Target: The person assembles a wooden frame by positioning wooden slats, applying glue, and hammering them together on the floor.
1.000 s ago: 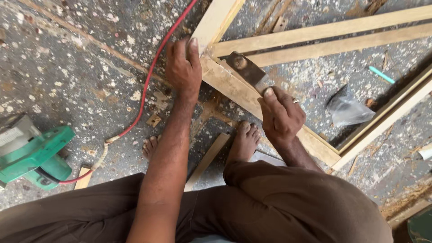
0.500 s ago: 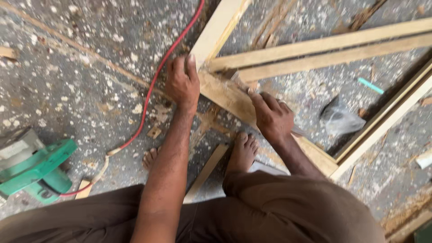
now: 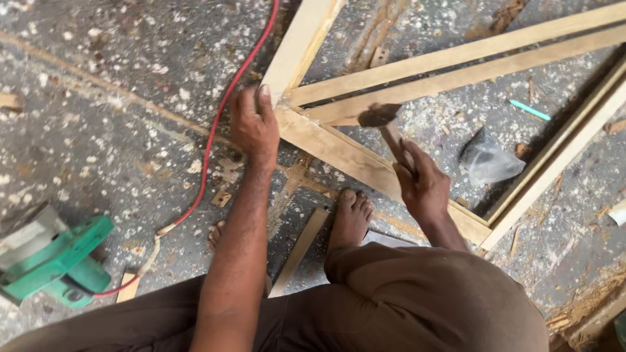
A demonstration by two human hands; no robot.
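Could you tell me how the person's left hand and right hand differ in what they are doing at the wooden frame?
The left hand lies flat with fingers spread on the wooden frame at its joint, while the right hand is closed in a fist around the handle of a hammer. The left hand holds nothing; the right hand has the hammer raised, its head blurred above the joint. The left hand sits nearer the red cable. Both are bare and work over the same corner.

Single view, head-worn camera, looking steeply down past the wearer's knees and bare foot (image 3: pixel 350 218) to the floor (image 3: pixel 117 124). Close range: arms enter from the bottom edge, the left hand (image 3: pixel 255 124) and right hand (image 3: pixel 424 186) sit mid-frame. Wooden frame (image 3: pixel 365 163) runs to the upper right, cut by the edges. Green power tool (image 3: pixel 52 261) at lower left, partly cropped.
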